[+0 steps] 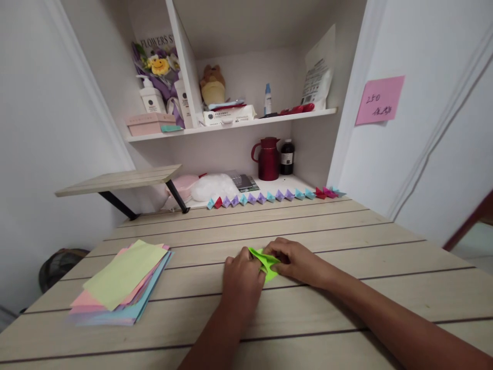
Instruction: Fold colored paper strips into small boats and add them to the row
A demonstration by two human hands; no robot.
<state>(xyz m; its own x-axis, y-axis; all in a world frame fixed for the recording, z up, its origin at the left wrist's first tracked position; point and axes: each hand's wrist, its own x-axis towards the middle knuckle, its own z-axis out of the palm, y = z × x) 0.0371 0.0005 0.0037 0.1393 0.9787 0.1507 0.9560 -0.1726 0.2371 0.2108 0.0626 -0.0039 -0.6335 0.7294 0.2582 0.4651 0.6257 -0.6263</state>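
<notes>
A bright green piece of folded paper (268, 263) is between my two hands, just above or on the wooden table (346, 318). My left hand (243, 275) grips its left side with curled fingers. On the other side, my right hand (289, 259) pinches the paper's right edge between thumb and fingers. Creases and raised flaps show in the paper, though my fingers cover part of it. Further back, a row of small folded paper shapes (270, 197) in blue, purple, red and pink lines the table's far edge.
A stack of coloured paper sheets (125, 277) lies at the left, pale yellow on top. Behind it stands a small raised wooden shelf (119, 180) on black legs. A red jug (268, 159) and a dark bottle (287, 156) stand in the cabinet. A pink note (380, 99) hangs on the wall.
</notes>
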